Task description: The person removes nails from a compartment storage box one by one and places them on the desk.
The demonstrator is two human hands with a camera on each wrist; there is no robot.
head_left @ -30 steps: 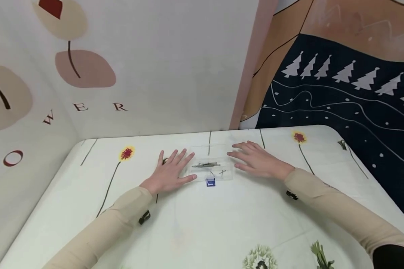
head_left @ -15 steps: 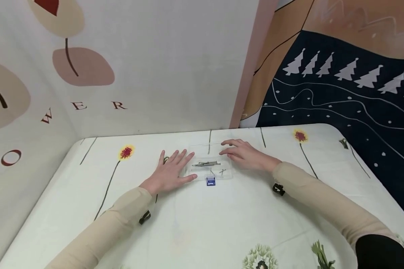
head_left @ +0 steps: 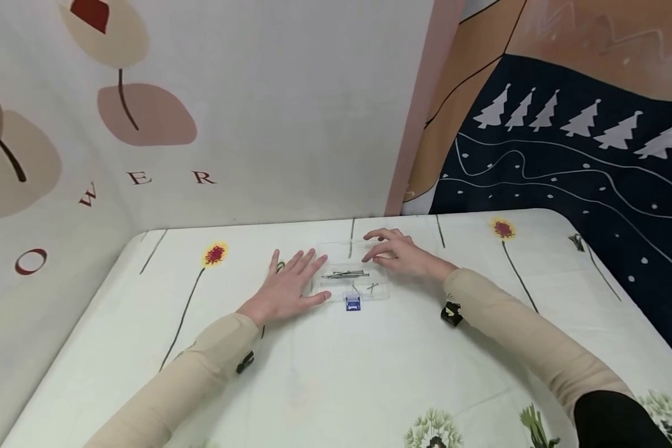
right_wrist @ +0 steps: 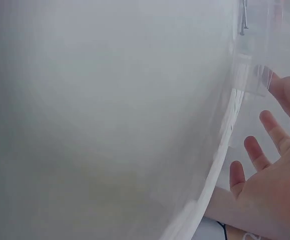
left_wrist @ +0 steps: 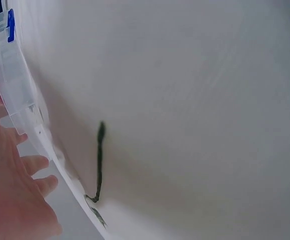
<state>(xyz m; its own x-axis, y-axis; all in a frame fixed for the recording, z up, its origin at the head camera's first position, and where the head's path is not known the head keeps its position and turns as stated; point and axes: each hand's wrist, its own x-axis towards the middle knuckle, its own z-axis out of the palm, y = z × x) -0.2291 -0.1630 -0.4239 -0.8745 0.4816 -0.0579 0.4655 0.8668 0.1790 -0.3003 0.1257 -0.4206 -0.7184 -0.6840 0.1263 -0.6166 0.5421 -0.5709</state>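
A clear plastic box (head_left: 382, 291) with a blue latch (head_left: 353, 303) at its front stands near the far side of the table, its clear lid (head_left: 335, 250) laid back behind it. Inside are several long nails (head_left: 344, 274) in one compartment and a few small ones (head_left: 373, 287) nearer the front. My left hand (head_left: 287, 289) lies spread at the box's left side, fingertips and thumb at its edge. My right hand (head_left: 407, 256) reaches over the right side with slightly bent fingers. In the right wrist view, one fingertip (right_wrist: 265, 75) shows through clear plastic; I cannot tell whether it touches.
A white cloth with printed flowers (head_left: 503, 229) covers the table (head_left: 325, 373). Behind it hangs a pale wall cloth (head_left: 269, 124); a dark cloth with white trees (head_left: 565, 168) hangs at the right. Black wrist cameras sit under both sleeves (head_left: 515, 317).
My right hand has moved left, from beside the box to over its right side, and its fingers have bent a little. The left hand and the box have stayed put.
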